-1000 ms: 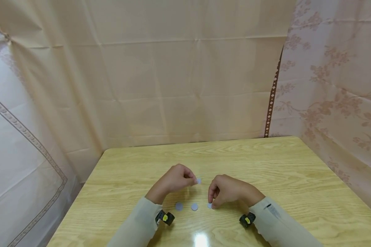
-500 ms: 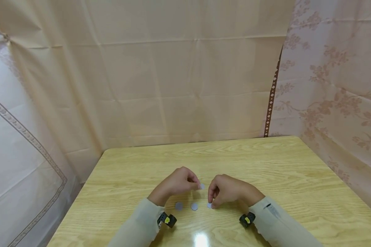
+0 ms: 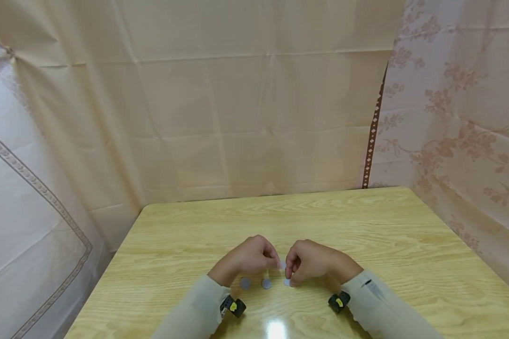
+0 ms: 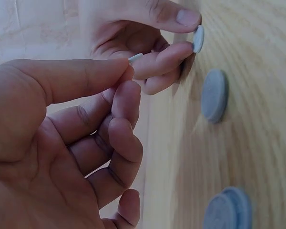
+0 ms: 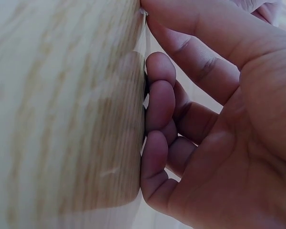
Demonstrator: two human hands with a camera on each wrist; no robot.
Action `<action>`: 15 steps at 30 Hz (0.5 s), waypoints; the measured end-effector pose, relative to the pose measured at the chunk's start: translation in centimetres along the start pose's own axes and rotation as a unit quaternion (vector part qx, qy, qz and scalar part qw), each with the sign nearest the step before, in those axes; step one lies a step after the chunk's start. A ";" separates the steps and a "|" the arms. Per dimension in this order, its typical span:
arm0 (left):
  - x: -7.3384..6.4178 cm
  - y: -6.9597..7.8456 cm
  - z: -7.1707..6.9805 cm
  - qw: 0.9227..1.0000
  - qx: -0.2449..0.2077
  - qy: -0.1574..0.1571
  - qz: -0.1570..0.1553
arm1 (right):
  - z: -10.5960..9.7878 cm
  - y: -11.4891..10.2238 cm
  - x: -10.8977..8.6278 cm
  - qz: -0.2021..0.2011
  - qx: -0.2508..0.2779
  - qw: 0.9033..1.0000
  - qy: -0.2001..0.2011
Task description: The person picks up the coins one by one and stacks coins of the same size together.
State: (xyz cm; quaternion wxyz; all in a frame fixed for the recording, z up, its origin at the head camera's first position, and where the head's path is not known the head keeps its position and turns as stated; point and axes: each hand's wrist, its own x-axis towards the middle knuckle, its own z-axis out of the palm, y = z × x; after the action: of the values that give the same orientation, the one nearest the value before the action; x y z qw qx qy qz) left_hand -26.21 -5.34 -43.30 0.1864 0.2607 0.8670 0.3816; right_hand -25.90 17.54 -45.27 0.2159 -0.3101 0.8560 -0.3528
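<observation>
My left hand [image 3: 252,255] pinches a thin, pale round disc [image 4: 135,58] between thumb and forefinger, held above the table. Close on its right, my right hand [image 3: 311,261] grips another disc [image 4: 199,39] by its edges, low at the tabletop. Two grey disc spots lie on the wood to the left of that one. The nearer is a single disc [image 3: 266,283]. Farther left is what looks like two discs [image 4: 227,210] overlapped or stacked, partly cut off in the left wrist view. In the right wrist view the right fingertips are mostly past the top edge, so its disc barely shows.
All of this is on a light wood-grain table [image 3: 195,226]. A beige curtain [image 3: 254,117] hangs behind it, with flowered cloth [image 3: 458,117] on the right and white cloth [image 3: 21,226] on the left. Each wrist wears a black strap-on camera [image 3: 233,306].
My left hand has come right and toward me with its disc, close to the right hand. The right hand and the discs on the table have stayed put.
</observation>
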 end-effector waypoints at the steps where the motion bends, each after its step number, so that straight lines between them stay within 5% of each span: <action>1: 0.0 0.0 0.1 1.000 0.001 -0.001 0.001 | 0.0 0.0 0.0 0.000 -0.001 1.000 0.000; 15: 0.2 0.0 1.3 1.000 0.006 -0.013 -0.002 | 0.1 0.5 0.2 -0.007 -0.011 1.000 0.007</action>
State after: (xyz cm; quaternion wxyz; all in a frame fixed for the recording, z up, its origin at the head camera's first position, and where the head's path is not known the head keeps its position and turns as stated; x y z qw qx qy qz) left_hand -25.67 -4.45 -44.16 0.1965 0.2647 0.8675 0.3724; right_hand -26.18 17.67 -45.70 0.2037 -0.3160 0.8590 -0.3474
